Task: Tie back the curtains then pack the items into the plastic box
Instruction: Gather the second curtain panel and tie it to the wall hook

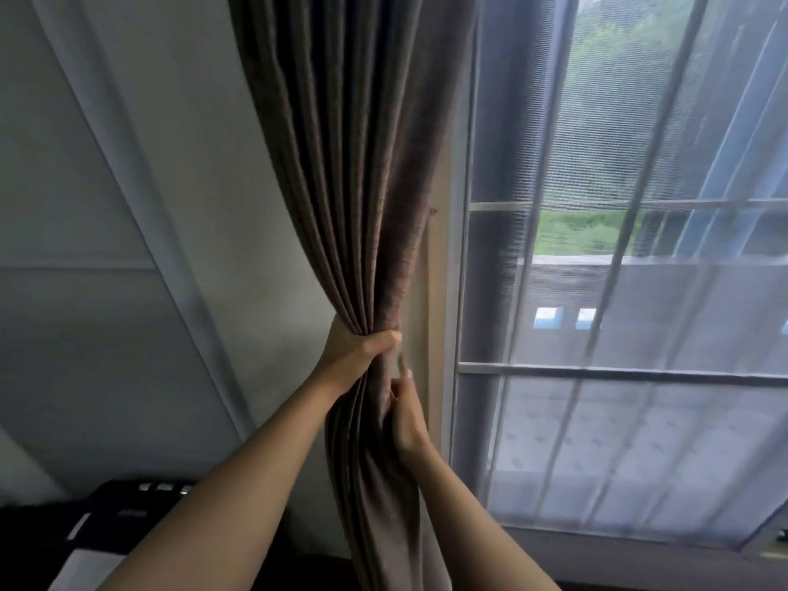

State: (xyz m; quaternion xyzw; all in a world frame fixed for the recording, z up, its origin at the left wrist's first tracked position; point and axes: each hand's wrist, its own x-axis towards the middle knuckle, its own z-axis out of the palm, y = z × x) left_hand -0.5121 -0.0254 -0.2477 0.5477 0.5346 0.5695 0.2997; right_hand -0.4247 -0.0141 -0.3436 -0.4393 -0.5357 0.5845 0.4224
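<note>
The fingers (386,338) of the left hand (358,349) are curled tight round the brown curtain (354,164) and squeeze its pleats into one narrow neck, just below the centre of the view. Directly under it, towards 6 o'clock, the right hand (405,415) lies against the same bundle. Its fingers seem to pinch a fold on the window side, with one digit pointing up towards the left hand, though how far they reach behind the cloth cannot be told.

The curtain fans out from the neck up to 12 o'clock and hangs slack below the hands to the bottom edge. It sits drawn against the pale window frame (435,292). A sheer curtain (639,420) covers the glass from 2 to 4 o'clock, and a grey wall (106,206) fills 9 to 11 o'clock.

By my reading the task is in its early part. This curtain is gathered, but no tie or band shows round it, so the fastening is not yet done. No plastic box or items to pack are in view, so packing looks wholly ahead.
</note>
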